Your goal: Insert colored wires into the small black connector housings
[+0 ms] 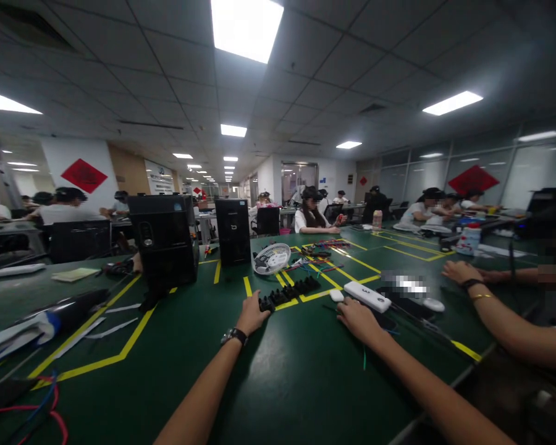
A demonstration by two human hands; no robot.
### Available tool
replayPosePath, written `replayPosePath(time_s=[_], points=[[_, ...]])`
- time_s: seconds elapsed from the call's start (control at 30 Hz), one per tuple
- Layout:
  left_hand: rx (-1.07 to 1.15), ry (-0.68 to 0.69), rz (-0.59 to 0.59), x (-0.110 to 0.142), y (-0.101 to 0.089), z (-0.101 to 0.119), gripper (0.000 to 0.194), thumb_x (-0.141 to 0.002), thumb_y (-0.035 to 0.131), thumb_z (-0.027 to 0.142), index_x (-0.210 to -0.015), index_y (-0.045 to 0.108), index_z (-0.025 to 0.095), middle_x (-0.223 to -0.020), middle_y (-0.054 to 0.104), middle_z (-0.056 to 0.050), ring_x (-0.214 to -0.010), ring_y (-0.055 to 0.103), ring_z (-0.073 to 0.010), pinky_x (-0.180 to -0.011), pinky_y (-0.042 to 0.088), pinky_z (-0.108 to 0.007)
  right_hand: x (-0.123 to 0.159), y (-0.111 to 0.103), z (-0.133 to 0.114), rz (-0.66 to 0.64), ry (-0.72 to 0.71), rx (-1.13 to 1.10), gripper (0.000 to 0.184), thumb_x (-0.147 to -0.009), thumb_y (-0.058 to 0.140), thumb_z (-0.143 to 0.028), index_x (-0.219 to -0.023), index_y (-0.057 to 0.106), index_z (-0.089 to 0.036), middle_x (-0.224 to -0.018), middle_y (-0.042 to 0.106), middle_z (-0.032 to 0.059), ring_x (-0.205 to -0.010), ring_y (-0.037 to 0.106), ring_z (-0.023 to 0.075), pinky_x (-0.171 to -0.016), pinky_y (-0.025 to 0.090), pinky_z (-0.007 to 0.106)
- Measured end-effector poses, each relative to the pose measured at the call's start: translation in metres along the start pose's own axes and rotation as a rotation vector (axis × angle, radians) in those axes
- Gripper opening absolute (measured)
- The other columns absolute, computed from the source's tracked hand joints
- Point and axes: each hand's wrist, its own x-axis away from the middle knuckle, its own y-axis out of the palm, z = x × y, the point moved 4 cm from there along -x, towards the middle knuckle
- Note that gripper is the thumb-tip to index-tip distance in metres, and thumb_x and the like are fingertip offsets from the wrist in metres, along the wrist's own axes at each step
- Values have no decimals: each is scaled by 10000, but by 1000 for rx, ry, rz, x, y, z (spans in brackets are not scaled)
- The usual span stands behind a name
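Note:
My left hand, with a dark watch on its wrist, is at the near left end of a row of small black plastic parts. Its thumb and index finger lie about the end part, whose exact kind is too small to make out. My right hand rests low on the table, fingers stretched out and holding nothing I can see. Just beyond its fingertips are a small white case and a long white power strip. A short green wire lies below that hand.
On the green table with yellow tape lines, a white basket and loose coloured wires lie farther back. Two black computer towers stand at left and centre. A co-worker's hand rests at right; red and blue cables lie near left.

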Motion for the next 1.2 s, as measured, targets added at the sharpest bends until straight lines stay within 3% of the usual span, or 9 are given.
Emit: replayPosePath(time_s=[0.2, 0.4, 0.5, 0.63, 0.73, 0.83, 1.0, 1.1, 1.2], points=[[-18, 55, 37, 34, -27, -1, 647, -583, 718, 262, -1190, 528, 144, -1115, 501, -120, -1088, 490, -278, -962, 358, -344, -12, 3, -12, 36, 27, 46, 237, -901, 409, -193, -970, 627, -132, -1082, 558, 168, -961, 540, 251, -743, 384, 319], [199, 0, -19, 81, -66, -9, 592, -537, 713, 156, -1115, 584, 173, -1062, 518, -76, -1012, 531, -237, -960, 378, -349, -16, -14, -41, 74, 17, -12, 197, -871, 434, -166, -978, 588, -107, -980, 625, 172, -976, 550, 281, -808, 348, 380], [415, -17, -82, 103, -83, -10, 584, -583, 692, 145, -1144, 539, 196, -1009, 585, -58, -937, 575, -212, -855, 443, -320, -17, -28, -88, 108, -72, -232, 177, -884, 411, -186, -977, 552, -135, -844, 652, 109, -798, 606, 211, -729, 376, 313], [677, -81, -93, 129, -99, -14, 716, -596, 697, 122, -1245, 413, 225, -954, 605, -49, -766, 618, -170, -674, 496, -277, -19, -38, -173, 145, -297, -763, 122, -870, 427, -198, -907, 538, -164, -729, 655, 39, -658, 606, 152, -615, 405, 242], [829, -177, -26, 143, -106, -21, 765, -587, 715, 111, -1259, 368, 224, -1022, 594, -86, -712, 638, -170, -639, 528, -309, -22, -32, -229, 138, -385, -1072, 190, -857, 440, -213, -1003, 547, -155, -711, 680, 25, -569, 592, 139, -561, 437, 239], [951, -253, 97, 147, -110, -31, 616, -569, 735, 91, -1108, 454, 193, -1094, 574, -119, -792, 651, -199, -699, 546, -354, -25, -30, -263, 167, -382, -1223, 269, -861, 449, -257, -1071, 580, -153, -778, 709, 42, -504, 578, 133, -495, 445, 240], [1075, -276, 187, 143, -112, -41, 654, -552, 753, 42, -1069, 389, 210, -945, 607, -62, -761, 668, -182, -808, 523, -373, -20, -65, -261, 404, -324, -1202, 272, -877, 479, -353, -957, 674, -180, -834, 720, 53, -513, 603, 142, -544, 490, 266], [1165, -268, 181, 140, -113, -41, 697, -544, 764, 36, -1070, 347, 224, -937, 620, -55, -788, 678, -188, -887, 488, -406, -9, -93, -249, 640, -341, -1091, 266, -880, 499, -357, -988, 684, -199, -932, 716, 65, -715, 664, 183, -698, 517, 301], [1240, -205, 181, 137, -116, -37, 679, -569, 732, 28, -1072, 326, 236, -1016, 629, -76, -877, 672, -189, -962, 442, -411, 0, -93, -253, 668, -457, -958, 229, -881, 509, -288, -1006, 680, -200, -962, 714, 65, -859, 665, 195, -800, 500, 308]])
